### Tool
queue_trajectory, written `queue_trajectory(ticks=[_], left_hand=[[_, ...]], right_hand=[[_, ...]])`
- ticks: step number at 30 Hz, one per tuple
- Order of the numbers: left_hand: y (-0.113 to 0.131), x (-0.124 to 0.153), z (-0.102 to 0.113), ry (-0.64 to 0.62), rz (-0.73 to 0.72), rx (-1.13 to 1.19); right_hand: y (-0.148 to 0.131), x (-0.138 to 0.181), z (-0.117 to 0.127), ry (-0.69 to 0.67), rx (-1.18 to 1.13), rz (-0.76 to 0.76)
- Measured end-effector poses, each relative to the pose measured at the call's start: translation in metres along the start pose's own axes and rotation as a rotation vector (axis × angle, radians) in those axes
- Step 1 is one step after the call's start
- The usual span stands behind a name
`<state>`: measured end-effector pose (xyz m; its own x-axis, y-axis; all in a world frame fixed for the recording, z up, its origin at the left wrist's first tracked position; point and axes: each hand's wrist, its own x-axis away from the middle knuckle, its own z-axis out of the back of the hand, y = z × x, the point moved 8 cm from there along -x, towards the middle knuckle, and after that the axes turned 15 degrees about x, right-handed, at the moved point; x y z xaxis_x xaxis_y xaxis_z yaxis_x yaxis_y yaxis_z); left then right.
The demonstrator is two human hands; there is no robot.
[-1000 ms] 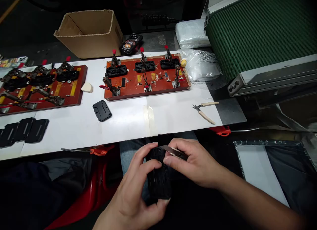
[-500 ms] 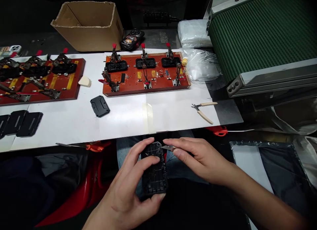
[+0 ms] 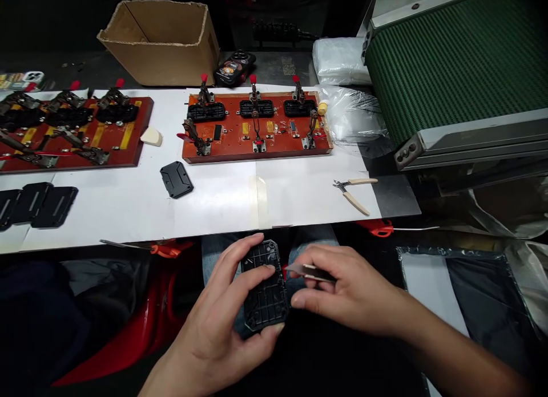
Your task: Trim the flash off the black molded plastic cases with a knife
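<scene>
My left hand is closed around a black ribbed plastic part, held over my lap below the table edge with its ribbed inner side up. My right hand pinches a small flat metal blade, whose tip sits at the right edge of the part. Both hands are close together, below the white table.
On the table lie a red clamp jig holding black parts, a second jig at left, a loose black part, stacked black parts, cutters and a cardboard box. A green conveyor stands right.
The blade has slid down along the right edge of the black part, and my right hand has moved slightly lower. The view has shifted a little.
</scene>
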<state>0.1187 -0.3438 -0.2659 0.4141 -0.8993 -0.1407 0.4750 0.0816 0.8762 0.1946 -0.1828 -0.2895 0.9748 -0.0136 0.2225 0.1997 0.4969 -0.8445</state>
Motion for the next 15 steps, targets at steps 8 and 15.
queue_trajectory(ticks=[8,15], left_hand=[[-0.001,0.001,-0.002,0.012,0.033,0.033],[-0.004,0.01,0.0,0.043,0.079,0.311]], right_hand=[[0.005,0.002,-0.007,0.154,-0.046,0.036],[0.003,-0.001,0.011,0.164,-0.002,0.111]])
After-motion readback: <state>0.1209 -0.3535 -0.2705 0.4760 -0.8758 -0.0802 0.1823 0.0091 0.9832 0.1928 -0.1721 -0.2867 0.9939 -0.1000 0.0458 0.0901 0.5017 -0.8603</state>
